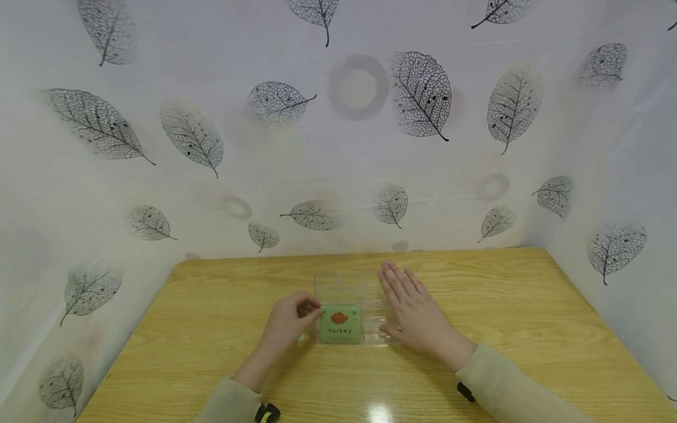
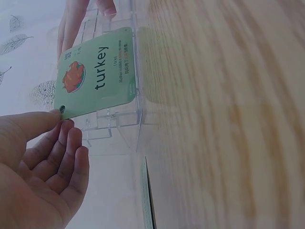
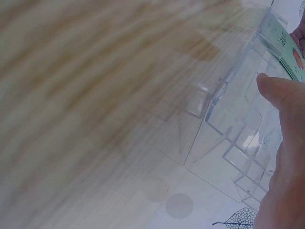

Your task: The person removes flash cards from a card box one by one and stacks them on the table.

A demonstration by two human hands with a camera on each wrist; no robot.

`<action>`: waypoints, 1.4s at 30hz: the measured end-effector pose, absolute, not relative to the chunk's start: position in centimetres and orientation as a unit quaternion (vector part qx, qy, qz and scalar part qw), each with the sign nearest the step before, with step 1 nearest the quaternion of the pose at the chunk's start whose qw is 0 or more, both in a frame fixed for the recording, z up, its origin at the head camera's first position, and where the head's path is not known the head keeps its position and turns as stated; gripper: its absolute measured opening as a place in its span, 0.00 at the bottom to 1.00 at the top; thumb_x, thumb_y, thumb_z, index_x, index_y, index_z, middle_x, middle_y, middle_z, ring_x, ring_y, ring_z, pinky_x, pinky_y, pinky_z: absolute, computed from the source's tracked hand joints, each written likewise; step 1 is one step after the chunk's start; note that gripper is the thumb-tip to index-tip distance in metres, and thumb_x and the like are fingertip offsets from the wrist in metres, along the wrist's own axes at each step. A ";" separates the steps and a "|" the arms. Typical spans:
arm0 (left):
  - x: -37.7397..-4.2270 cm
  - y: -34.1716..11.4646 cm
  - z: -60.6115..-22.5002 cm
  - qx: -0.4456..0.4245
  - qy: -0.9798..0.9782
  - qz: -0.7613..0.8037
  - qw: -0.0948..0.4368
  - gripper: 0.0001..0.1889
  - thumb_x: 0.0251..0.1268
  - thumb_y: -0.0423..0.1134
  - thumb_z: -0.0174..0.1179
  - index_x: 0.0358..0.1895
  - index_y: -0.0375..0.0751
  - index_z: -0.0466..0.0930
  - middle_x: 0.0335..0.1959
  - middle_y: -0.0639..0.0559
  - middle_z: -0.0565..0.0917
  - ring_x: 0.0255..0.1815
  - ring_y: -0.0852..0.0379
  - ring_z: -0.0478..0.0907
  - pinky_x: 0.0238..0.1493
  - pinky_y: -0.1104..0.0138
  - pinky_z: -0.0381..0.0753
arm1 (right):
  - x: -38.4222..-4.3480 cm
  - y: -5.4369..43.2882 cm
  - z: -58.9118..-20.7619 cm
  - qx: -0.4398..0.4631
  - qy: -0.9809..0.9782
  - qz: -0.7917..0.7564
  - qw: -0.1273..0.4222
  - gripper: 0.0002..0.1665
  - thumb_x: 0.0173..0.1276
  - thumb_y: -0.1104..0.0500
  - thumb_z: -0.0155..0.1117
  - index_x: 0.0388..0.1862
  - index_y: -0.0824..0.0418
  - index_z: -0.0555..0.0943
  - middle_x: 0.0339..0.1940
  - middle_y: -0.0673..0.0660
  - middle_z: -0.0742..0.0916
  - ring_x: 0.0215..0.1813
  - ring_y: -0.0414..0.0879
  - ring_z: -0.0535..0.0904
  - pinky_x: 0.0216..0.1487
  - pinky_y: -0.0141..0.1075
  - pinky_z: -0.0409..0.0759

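A green flashcard with a picture of a roast bird and the word "turkey" lies on the left part of a clear plastic box. My left hand pinches the card's corner between thumb and index finger, the other fingers loosely curled. In the left wrist view the card tilts above the box's compartments. My right hand rests with straight fingers on the right side of the box. From the right wrist, its thumb touches the clear plastic, and green cards show beyond it.
The box stands on a wood-grain table. Beside its left end, another thin green card is seen edge-on. A pale sheet with a leaf print hangs behind the table and along both sides.
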State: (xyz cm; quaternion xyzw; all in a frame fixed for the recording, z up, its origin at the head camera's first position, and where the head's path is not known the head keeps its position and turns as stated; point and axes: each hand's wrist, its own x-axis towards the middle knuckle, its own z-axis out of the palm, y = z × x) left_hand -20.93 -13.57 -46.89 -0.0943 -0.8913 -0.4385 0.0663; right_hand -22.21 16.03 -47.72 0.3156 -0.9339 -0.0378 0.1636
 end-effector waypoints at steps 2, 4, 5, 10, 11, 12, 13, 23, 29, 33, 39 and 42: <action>-21.0 -13.6 -46.9 -0.094 -0.891 -0.439 0.067 0.04 0.66 0.29 0.72 0.37 0.41 0.88 0.31 0.51 0.89 0.31 0.62 0.81 0.35 0.75 0.81 | -22.2 16.0 -47.7 0.316 -0.934 -0.038 0.164 0.67 0.68 0.29 0.68 0.86 0.71 0.52 0.89 0.68 0.55 0.88 0.64 0.54 0.88 0.57 0.54; -21.0 -13.6 -46.9 -0.094 -0.891 -0.440 0.068 0.03 0.66 0.29 0.72 0.37 0.41 0.88 0.31 0.51 0.89 0.31 0.62 0.81 0.35 0.75 0.81 | -22.2 16.0 -47.7 0.316 -0.933 -0.040 0.166 0.67 0.68 0.29 0.68 0.86 0.71 0.52 0.89 0.68 0.54 0.88 0.64 0.54 0.88 0.57 0.54; -21.0 -13.6 -46.9 -0.093 -0.890 -0.441 0.068 0.03 0.66 0.29 0.72 0.37 0.40 0.88 0.31 0.51 0.89 0.31 0.62 0.81 0.35 0.75 0.81 | -22.2 16.1 -47.7 0.316 -0.933 -0.040 0.166 0.67 0.68 0.29 0.68 0.86 0.71 0.52 0.89 0.68 0.54 0.88 0.64 0.54 0.88 0.57 0.54; -20.9 -13.6 -46.9 -0.095 -0.889 -0.442 0.069 0.03 0.66 0.29 0.72 0.37 0.40 0.88 0.31 0.51 0.89 0.31 0.62 0.81 0.34 0.75 0.81 | -22.2 16.1 -47.7 0.320 -0.930 -0.038 0.175 0.67 0.67 0.29 0.69 0.85 0.71 0.53 0.89 0.69 0.55 0.88 0.64 0.56 0.87 0.57 0.55; -20.9 -13.6 -46.9 -0.094 -0.889 -0.442 0.068 0.03 0.66 0.29 0.72 0.37 0.40 0.88 0.31 0.51 0.89 0.31 0.62 0.81 0.34 0.75 0.81 | -22.2 16.1 -47.7 0.321 -0.930 -0.037 0.176 0.67 0.67 0.29 0.69 0.85 0.71 0.53 0.89 0.69 0.55 0.88 0.65 0.55 0.87 0.57 0.55; -20.9 -13.6 -46.9 -0.094 -0.890 -0.442 0.068 0.03 0.66 0.29 0.72 0.37 0.40 0.88 0.31 0.51 0.89 0.31 0.62 0.81 0.34 0.75 0.81 | -22.2 16.1 -47.7 0.321 -0.930 -0.035 0.175 0.67 0.67 0.29 0.69 0.85 0.71 0.53 0.89 0.69 0.55 0.88 0.65 0.55 0.87 0.58 0.55; -20.9 -13.6 -46.9 -0.093 -0.890 -0.442 0.067 0.03 0.66 0.29 0.72 0.37 0.40 0.88 0.31 0.51 0.88 0.31 0.62 0.80 0.34 0.75 0.81 | -22.2 16.1 -47.7 0.321 -0.930 -0.034 0.175 0.67 0.67 0.29 0.69 0.85 0.71 0.53 0.89 0.68 0.55 0.88 0.65 0.55 0.87 0.58 0.55; -20.9 -13.6 -46.8 -0.082 -0.892 -0.440 0.063 0.03 0.66 0.30 0.73 0.37 0.41 0.88 0.31 0.51 0.88 0.31 0.62 0.80 0.35 0.76 0.81 | -22.2 16.0 -47.7 0.315 -0.935 -0.039 0.158 0.68 0.68 0.29 0.68 0.86 0.70 0.50 0.89 0.67 0.53 0.89 0.62 0.50 0.89 0.56 0.51; -20.9 -13.5 -46.8 -0.082 -0.892 -0.440 0.063 0.03 0.66 0.30 0.73 0.37 0.40 0.88 0.31 0.51 0.89 0.32 0.62 0.81 0.35 0.76 0.81 | -22.2 16.1 -47.8 0.312 -0.937 -0.040 0.153 0.68 0.69 0.28 0.67 0.87 0.69 0.49 0.90 0.67 0.52 0.90 0.62 0.49 0.89 0.56 0.49; -20.9 -13.6 -46.9 -0.082 -0.892 -0.439 0.065 0.03 0.66 0.30 0.73 0.37 0.40 0.88 0.32 0.51 0.89 0.33 0.62 0.82 0.37 0.76 0.82 | -22.1 16.1 -47.8 0.311 -0.937 -0.041 0.151 0.68 0.69 0.28 0.66 0.87 0.69 0.48 0.90 0.66 0.51 0.90 0.61 0.48 0.89 0.55 0.49; -20.9 -13.7 -46.9 -0.082 -0.891 -0.442 0.065 0.02 0.66 0.31 0.73 0.37 0.40 0.88 0.33 0.50 0.89 0.34 0.61 0.82 0.37 0.75 0.82 | -22.2 16.1 -47.8 0.312 -0.936 -0.040 0.155 0.68 0.69 0.28 0.66 0.87 0.69 0.49 0.90 0.67 0.51 0.89 0.62 0.51 0.89 0.56 0.49; -20.9 -13.8 -46.9 -0.085 -0.891 -0.441 0.067 0.02 0.66 0.31 0.73 0.38 0.40 0.88 0.33 0.50 0.90 0.34 0.61 0.82 0.38 0.75 0.82 | -22.2 16.1 -47.8 0.311 -0.938 -0.037 0.151 0.68 0.69 0.28 0.66 0.87 0.69 0.49 0.90 0.66 0.51 0.90 0.62 0.48 0.89 0.56 0.48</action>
